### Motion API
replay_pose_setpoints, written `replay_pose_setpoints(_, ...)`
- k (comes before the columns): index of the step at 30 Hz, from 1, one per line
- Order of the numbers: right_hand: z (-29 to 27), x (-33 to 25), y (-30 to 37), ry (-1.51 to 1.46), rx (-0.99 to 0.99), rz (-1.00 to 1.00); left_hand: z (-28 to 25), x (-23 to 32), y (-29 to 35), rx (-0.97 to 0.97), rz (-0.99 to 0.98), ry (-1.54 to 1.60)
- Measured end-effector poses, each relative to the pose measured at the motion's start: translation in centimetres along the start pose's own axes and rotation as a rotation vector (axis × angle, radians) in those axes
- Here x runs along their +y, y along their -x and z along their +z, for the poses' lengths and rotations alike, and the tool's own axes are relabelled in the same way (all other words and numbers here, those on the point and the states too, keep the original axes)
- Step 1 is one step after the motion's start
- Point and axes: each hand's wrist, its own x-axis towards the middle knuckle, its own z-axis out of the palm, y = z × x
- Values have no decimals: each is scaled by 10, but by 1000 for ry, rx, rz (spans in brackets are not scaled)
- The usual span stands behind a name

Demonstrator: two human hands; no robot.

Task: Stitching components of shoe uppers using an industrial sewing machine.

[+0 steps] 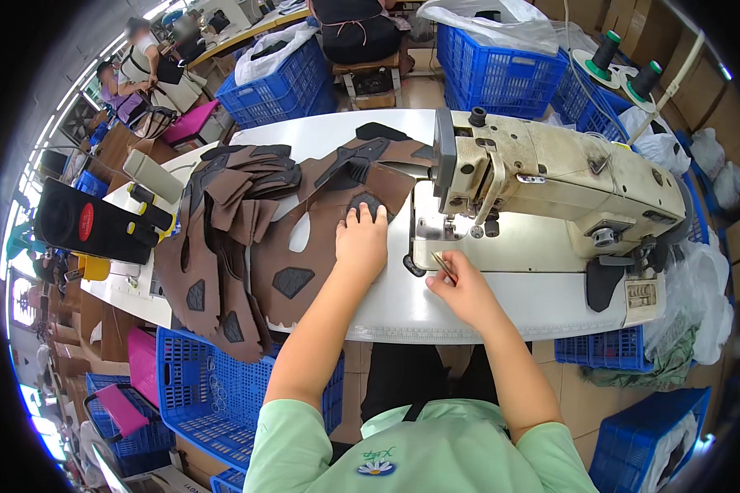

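My left hand (361,240) lies flat with its fingers spread on a brown fabric piece (308,246). Its fingertips touch a black patch (367,202) on that piece. The piece has further black patches and an oval cut-out, and its right edge reaches close to the sewing machine's (543,164) plate. In my right hand (466,289), held above the white table in front of the needle area, the fingers pinch a small slim metal tool (442,264). Its exact kind is too small to make out. A heap of similar brown pieces (222,214) with black patches hangs over the table's front edge.
Dark thread cones (604,56) stand behind the machine. A black box-shaped device (99,222) is at the left. Blue crates surround the table, one crate (197,386) beside my left arm. A black piece (603,285) lies at the table's right. People are in the background.
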Motion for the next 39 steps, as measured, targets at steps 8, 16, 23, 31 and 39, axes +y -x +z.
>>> replay_pose_setpoints(8, 5, 3, -52, 188, 67, -143, 20, -19, 9, 346, -44, 417)
replay_pose_setpoints(16, 29, -30, -69, 870, 211, -249, 10, -16, 8, 331, -94, 703)
replay_pose_setpoints(23, 40, -31, -77, 860, 211, -189, 13, -17, 10, 440, -21, 640)
replay_pose_setpoints(31, 39, -31, -71, 818, 204, -171, 15, -14, 9, 461, 56, 587)
replay_pose_setpoints(39, -49, -19, 58, 448, 268, -252, 19, -15, 6, 498, 107, 611)
